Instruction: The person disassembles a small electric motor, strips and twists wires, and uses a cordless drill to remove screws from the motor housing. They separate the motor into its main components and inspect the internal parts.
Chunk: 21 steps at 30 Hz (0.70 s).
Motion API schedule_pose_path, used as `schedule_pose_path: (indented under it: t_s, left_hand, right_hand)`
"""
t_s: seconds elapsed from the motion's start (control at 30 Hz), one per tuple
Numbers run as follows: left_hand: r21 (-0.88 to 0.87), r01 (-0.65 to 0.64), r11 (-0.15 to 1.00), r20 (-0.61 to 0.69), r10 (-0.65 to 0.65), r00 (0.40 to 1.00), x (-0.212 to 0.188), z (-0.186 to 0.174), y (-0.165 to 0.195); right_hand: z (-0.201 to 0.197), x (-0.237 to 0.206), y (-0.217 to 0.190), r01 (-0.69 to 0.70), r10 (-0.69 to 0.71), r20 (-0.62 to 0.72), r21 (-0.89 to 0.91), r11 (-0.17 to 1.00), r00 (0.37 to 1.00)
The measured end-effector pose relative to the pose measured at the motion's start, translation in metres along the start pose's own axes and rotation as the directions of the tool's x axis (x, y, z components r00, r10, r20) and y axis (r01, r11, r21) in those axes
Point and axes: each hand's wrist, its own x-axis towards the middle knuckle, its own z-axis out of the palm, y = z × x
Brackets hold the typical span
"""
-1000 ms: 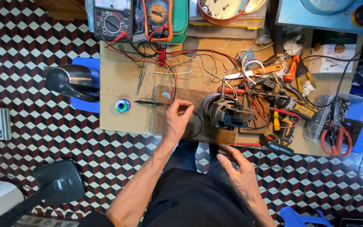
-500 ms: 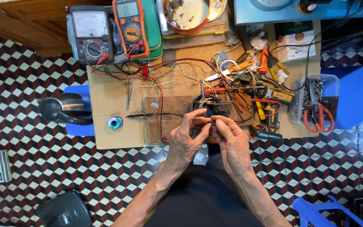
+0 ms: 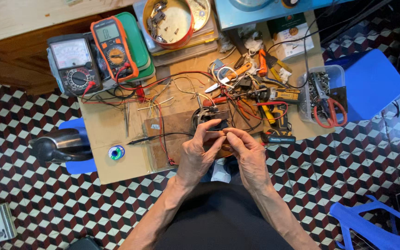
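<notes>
A floor (image 3: pixel 33 185) of red, black and white cube-pattern tiles surrounds a low table (image 3: pixel 112 129) topped with cardboard and crowded with tools. Nearest the camera, the left hand (image 3: pixel 199 155) and right hand (image 3: pixel 248 155) meet over the table's near edge, fingertips pinched together on something small and dark, seemingly a wire end; what exactly they grip is too small to tell. Just beyond the fingers sits a small motor (image 3: pixel 209 118) with wires trailing from it, so the work looks like joining or twisting leads, which calls for a steady pinch. Left of the hands lies a solder spool (image 3: pixel 115 152). Further back stand a black analogue meter (image 3: pixel 73 63) and an orange digital meter (image 3: pixel 113 47), a red tin (image 3: pixel 168 21) of parts, and a green-and-white box (image 3: pixel 289 33).
</notes>
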Motion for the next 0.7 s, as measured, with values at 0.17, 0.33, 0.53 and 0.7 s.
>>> schedule_pose_path:
  t_s: [0.17,0.33,0.53,0.7]
  left_hand:
    - [0.057,-0.015,0.998,0.054,0.012,0.998,0.002,0.022,0.014]
    - [0.187,-0.056,0.981,-0.027,0.062,0.998,0.009,0.03,0.024]
    - [0.183,0.146,0.972,-0.231,-0.102,0.968,-0.012,-0.009,0.021]
    - [-0.013,0.393,0.92,-0.397,-0.365,0.842,-0.041,-0.05,0.002]
  right_hand:
    - [-0.025,-0.006,-0.009,-0.04,0.042,-0.022,0.073,0.997,0.999]
    - [-0.04,0.026,-0.016,-0.141,0.144,-0.035,0.086,0.986,0.989]
    - [-0.064,0.149,-0.05,0.057,-0.09,-0.115,-0.259,0.964,0.989]
    - [-0.093,0.225,-0.086,0.148,-0.238,-0.164,-0.427,0.892,0.957]
